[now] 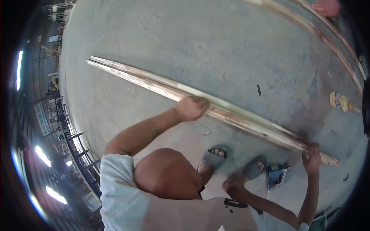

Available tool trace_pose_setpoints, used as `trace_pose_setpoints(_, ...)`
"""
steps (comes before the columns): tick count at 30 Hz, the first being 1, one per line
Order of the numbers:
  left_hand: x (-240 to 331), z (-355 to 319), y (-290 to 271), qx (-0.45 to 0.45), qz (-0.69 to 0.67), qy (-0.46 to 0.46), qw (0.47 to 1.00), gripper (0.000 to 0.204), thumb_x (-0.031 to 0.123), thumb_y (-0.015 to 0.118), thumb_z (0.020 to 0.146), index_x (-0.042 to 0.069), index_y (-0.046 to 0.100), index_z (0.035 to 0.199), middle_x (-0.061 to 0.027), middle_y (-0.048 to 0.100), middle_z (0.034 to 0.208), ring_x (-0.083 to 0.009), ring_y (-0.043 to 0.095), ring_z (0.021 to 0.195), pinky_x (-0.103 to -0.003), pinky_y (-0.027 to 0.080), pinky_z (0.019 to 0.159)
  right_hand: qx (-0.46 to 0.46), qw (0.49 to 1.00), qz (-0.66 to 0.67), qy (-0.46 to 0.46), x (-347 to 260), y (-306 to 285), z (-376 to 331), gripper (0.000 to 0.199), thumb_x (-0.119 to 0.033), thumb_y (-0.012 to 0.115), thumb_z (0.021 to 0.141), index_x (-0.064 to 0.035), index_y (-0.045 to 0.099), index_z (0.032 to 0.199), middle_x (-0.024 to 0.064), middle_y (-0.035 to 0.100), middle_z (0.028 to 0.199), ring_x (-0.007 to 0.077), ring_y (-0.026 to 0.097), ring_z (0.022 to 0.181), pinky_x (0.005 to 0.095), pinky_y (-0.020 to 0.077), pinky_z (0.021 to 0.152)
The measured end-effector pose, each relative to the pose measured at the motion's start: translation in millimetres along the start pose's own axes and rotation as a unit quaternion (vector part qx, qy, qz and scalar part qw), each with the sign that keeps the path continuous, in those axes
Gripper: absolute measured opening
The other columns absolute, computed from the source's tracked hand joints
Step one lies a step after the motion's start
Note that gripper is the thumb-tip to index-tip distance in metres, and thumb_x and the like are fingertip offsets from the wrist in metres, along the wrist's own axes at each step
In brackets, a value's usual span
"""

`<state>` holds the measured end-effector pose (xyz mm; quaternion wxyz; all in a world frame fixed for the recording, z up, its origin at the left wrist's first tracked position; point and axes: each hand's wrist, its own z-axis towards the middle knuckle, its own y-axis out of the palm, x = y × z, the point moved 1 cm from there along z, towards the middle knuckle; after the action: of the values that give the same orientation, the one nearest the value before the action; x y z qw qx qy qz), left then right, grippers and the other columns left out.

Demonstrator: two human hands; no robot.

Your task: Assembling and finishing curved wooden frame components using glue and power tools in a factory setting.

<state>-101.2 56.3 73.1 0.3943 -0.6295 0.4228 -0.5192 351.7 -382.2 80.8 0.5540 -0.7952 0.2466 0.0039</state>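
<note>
Two long, narrow wooden strips lie side by side at a slant across the concrete floor, a nearer strip [239, 122] and a paler, farther strip [246, 114]. Around the middle of the nearer one my left hand [192, 108] is closed, its fingers curled over the top. My right hand [312, 154] grips the same strip close to its right end, fingers wrapped over it. At that place my hand covers part of the wood. Whether either hand also touches the farther strip cannot be seen.
Grey sandals [214, 158] are on the feet just below the strips, with a blue tool [276, 178] beside them. A yellow glue bottle [341, 102] lies at right, a small dark stick [259, 90] nearer the middle. Another person's hand [327, 7] is near more strips [335, 48] at upper right.
</note>
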Motion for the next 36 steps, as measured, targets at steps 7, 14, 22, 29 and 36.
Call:
trace_pose_setpoints(7,31,38,-13,-0.002,-0.029,0.002,1.0,0.031,0.015,0.068,0.078,0.001,0.065,0.105,-0.0112,0.069,0.108,-0.0262,0.069,0.095,-0.038,0.06,0.074,-0.041,0.999,0.005,0.013,35,-19,-54,0.06,-0.001,0.075,0.077,-0.0042,0.06,0.135,0.017,0.054,0.118,0.0374,0.057,0.11,0.0464,0.0511,0.092)
trace_pose_setpoints(14,23,66,-1,-0.085,-0.055,0.03,0.994,0.031,0.019,0.071,0.076,0.003,0.062,0.1,-0.0073,0.061,0.106,-0.0252,0.061,0.101,-0.036,0.058,0.076,-0.056,0.998,0.025,-0.002,42,-16,-29,0.054,0.002,0.074,0.078,-0.0028,0.061,0.131,0.0168,0.054,0.112,0.0388,0.057,0.107,0.0493,0.0499,0.085)
trace_pose_setpoints(22,38,78,3,-0.036,-0.044,0.025,0.998,0.035,0.023,0.072,0.077,0.004,0.064,0.106,-0.008,0.064,0.115,-0.0264,0.061,0.104,-0.038,0.057,0.076,0.005,0.999,-0.001,0.033,49,-22,-46,0.055,-0.001,0.076,0.074,-0.004,0.063,0.127,0.0155,0.056,0.112,0.0379,0.057,0.106,0.0485,0.0502,0.087)
trace_pose_setpoints(29,31,76,-5,-0.062,-0.152,-0.008,0.986,0.038,0.029,0.075,0.087,0.007,0.068,0.117,-0.0132,0.07,0.118,-0.0352,0.064,0.111,-0.045,0.055,0.091,-0.035,0.998,0.011,0.06,11,-60,-13,0.057,-0.023,0.085,0.073,-0.0098,0.066,0.124,0.0146,0.066,0.11,0.0377,0.062,0.104,0.0494,0.0526,0.088)
trace_pose_setpoints(36,-82,167,-32,-0.041,-0.044,-0.204,0.977,0.053,0.043,0.063,0.097,0.008,0.06,0.137,-0.0215,0.056,0.144,-0.0431,0.052,0.133,-0.053,0.044,0.108,-0.008,0.98,0.084,-0.179,-76,-137,155,0.051,-0.043,0.072,0.091,-0.0066,0.066,0.127,0.0168,0.066,0.111,0.0383,0.066,0.1,0.0472,0.0543,0.083)
